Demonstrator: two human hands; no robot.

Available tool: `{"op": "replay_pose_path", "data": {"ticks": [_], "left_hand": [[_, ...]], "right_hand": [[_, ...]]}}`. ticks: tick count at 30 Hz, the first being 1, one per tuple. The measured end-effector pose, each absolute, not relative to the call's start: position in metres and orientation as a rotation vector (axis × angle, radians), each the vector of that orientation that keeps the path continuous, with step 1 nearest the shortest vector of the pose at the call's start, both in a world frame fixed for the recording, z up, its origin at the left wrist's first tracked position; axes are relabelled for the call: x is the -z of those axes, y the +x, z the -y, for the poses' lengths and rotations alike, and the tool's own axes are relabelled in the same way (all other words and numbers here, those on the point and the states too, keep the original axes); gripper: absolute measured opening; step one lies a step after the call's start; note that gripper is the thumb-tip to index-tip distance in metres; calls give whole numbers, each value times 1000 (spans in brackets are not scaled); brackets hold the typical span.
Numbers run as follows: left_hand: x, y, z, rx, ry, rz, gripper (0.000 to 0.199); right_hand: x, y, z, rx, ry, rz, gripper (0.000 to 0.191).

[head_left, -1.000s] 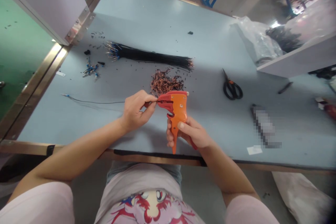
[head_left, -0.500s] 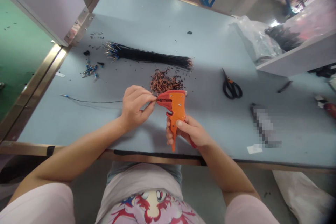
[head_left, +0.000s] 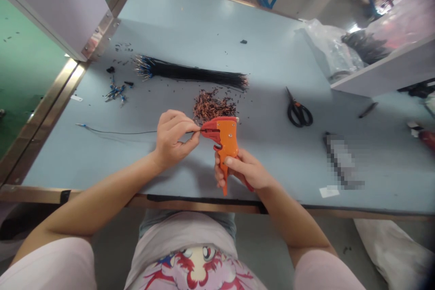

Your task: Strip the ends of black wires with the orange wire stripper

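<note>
A thin black wire (head_left: 125, 133) with a blue-and-metal tip at its left end runs into my left hand (head_left: 177, 138), which pinches it near its right end. That end sits at the red jaws of an orange wire stripper (head_left: 228, 138). My right hand (head_left: 243, 168) is wrapped round the stripper's handles. Behind the tool lies a pile of short copper-coloured and black scraps (head_left: 212, 106). Farther back is a long bundle of black wires (head_left: 200, 74), with blue and metal tips at its left end and bare copper ends at its right.
Scissors (head_left: 298, 111) with black handles lie to the right, near a pixelated object (head_left: 341, 161) and a white label (head_left: 329, 191). Several loose blue-tipped pieces (head_left: 116, 93) are at the left. Clear plastic bags (head_left: 335, 50) rest at the back right, beside a shelf panel (head_left: 387, 70).
The stripper's red jaws look closer together round the wire's end. Both hands keep nearly the same place, and the view has shifted slightly.
</note>
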State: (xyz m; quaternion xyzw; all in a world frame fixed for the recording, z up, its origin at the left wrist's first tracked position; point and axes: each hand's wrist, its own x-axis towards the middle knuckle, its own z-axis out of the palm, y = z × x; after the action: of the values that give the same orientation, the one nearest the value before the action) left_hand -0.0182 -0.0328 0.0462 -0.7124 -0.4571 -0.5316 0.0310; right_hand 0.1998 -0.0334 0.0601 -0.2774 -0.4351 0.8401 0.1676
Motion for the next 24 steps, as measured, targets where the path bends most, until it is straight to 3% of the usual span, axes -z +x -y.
{"op": "replay_pose_path", "data": {"ticks": [20,24], "left_hand": [[-44,-20,31,1590,-2218,1460,7],[-44,-21,29,1672,-2162,1496,6]], "right_hand": [[-55,197,31,-2347,-740,1217,31],[-52,198,27,-2401,-595,1214,49]]}}
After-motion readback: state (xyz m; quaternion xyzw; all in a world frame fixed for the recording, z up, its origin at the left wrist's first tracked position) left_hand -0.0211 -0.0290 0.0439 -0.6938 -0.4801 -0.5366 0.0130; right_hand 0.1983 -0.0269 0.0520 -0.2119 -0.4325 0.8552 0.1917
